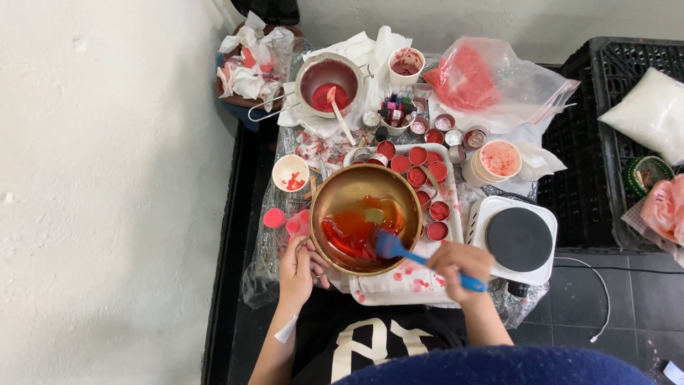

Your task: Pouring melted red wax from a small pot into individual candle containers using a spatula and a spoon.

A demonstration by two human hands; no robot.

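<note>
Your right hand grips a bright blue spatula whose blade sits in orange-red liquid inside the brass-gold bowl that your left hand steadies. You have small round tins filled red on a white tray spattered with red drops. The silver pot holds a red pool, and the clear plastic bag shows pinkish-red flakes. Your hot plate is white with a black disc. The crates are black, the wall cream. Your shirt looks black with pale lettering, though little shows.
</note>
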